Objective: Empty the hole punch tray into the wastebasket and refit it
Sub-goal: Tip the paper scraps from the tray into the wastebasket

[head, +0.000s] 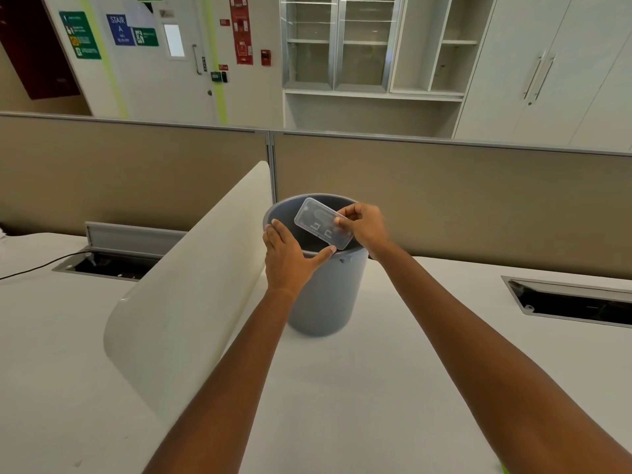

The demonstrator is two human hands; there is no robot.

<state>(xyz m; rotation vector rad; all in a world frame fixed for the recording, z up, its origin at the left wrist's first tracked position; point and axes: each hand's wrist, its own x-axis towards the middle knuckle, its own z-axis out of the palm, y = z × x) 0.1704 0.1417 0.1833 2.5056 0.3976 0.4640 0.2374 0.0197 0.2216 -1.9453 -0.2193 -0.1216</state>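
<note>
A grey round wastebasket point(326, 295) stands on the white desk point(393, 371). Over its mouth, tilted, is the clear plastic hole punch tray point(318, 220), pinched at its right edge by my right hand point(364, 225). My left hand point(290, 254) lies flat on the basket's near-left rim, fingers spread, thumb stretched toward the tray's lower corner. The hole punch itself is out of view.
A curved white desk divider point(191, 285) rises just left of the basket. Beige partition panels point(444, 200) close off the desk's far edge. Open cable hatches sit at the left point(106, 265) and right point(571, 302), with a black cable at far left.
</note>
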